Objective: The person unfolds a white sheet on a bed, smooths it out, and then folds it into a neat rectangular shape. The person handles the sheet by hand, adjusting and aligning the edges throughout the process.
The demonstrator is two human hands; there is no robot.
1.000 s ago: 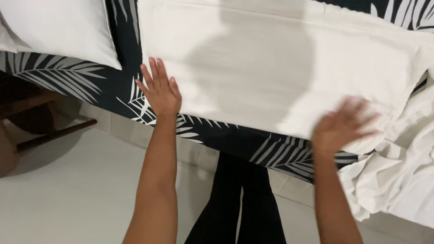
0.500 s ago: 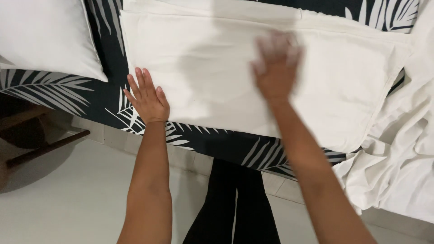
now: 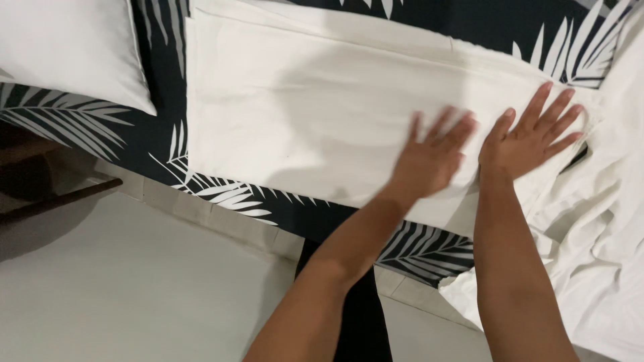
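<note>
A folded white cloth (image 3: 302, 114) lies flat on a bed covered with a black sheet with white leaf print (image 3: 154, 134). My left hand (image 3: 433, 157) rests flat on the right part of the cloth, fingers spread, slightly blurred. My right hand (image 3: 533, 134) lies flat beside it on the cloth's right end, fingers apart. Neither hand holds anything.
A white pillow (image 3: 67, 50) sits at the upper left of the bed. A crumpled white sheet (image 3: 597, 248) hangs over the bed's right edge. Pale tiled floor (image 3: 121, 288) lies below, with a dark wooden piece of furniture (image 3: 40, 194) at the left.
My left hand has swept from the cloth's left edge across to its right part. My right hand has moved right to the cloth's end. The view shifted.
</note>
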